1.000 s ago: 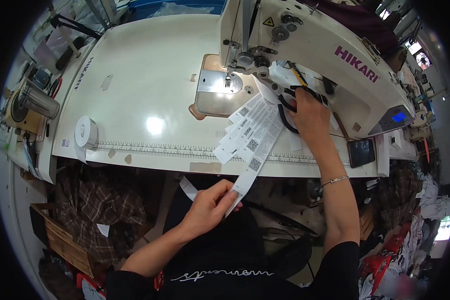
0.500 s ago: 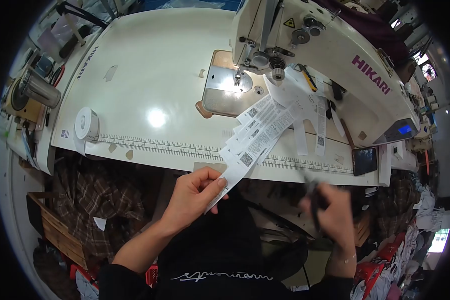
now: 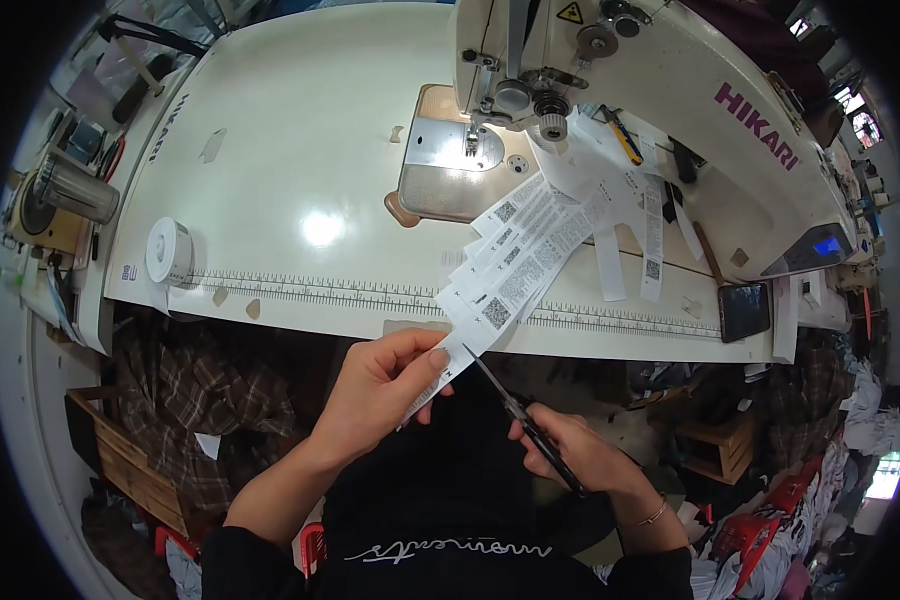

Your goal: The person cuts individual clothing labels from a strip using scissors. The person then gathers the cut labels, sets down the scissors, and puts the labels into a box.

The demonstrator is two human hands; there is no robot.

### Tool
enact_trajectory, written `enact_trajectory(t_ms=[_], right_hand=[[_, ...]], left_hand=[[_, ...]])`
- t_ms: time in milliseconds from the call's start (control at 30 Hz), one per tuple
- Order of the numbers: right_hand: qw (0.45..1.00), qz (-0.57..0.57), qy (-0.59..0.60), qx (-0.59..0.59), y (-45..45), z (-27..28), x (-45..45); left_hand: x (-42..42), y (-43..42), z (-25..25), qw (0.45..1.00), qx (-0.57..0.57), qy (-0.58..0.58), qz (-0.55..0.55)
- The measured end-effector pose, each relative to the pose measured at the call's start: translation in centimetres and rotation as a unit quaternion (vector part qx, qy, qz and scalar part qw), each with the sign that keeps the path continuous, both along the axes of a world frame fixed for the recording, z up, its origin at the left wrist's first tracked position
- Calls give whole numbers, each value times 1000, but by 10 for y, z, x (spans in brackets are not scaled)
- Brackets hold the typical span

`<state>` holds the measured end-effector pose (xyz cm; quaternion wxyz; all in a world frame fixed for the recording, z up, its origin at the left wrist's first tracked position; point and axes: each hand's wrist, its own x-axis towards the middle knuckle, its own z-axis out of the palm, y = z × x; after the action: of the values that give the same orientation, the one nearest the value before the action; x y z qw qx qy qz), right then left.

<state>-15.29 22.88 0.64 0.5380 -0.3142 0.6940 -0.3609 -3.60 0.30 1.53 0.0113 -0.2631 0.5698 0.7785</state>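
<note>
My left hand (image 3: 382,388) pinches the near end of a white strip of printed care labels (image 3: 467,338) between thumb and fingers, just off the table's front edge. The strip runs up onto a fan of similar labels (image 3: 530,248) with QR codes. In my right hand (image 3: 588,452) are black scissors (image 3: 510,402), gripped by their handles. The scissor tips reach the right edge of the strip, a little above my left thumb; whether the blades are apart is hard to make out.
A sewing machine (image 3: 660,110) stands over the metal needle plate (image 3: 445,185). On the white table (image 3: 280,130) are a tape roll (image 3: 169,252), a printed ruler, a yellow cutter (image 3: 622,136) and a phone (image 3: 745,312). Plaid fabric (image 3: 210,380) lies below left.
My right hand has swung left with the scissors, bringing their tips to the label strip. My left hand keeps its pinch, almost in place. The camera view has shifted slightly.
</note>
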Motion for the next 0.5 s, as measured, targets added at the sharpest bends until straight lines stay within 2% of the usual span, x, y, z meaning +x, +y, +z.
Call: enact_trajectory(t_ms=[500], right_hand=[[1000, -17, 15, -19, -6, -1, -2]], left_hand=[[0, -2, 0, 999, -24, 0, -24]])
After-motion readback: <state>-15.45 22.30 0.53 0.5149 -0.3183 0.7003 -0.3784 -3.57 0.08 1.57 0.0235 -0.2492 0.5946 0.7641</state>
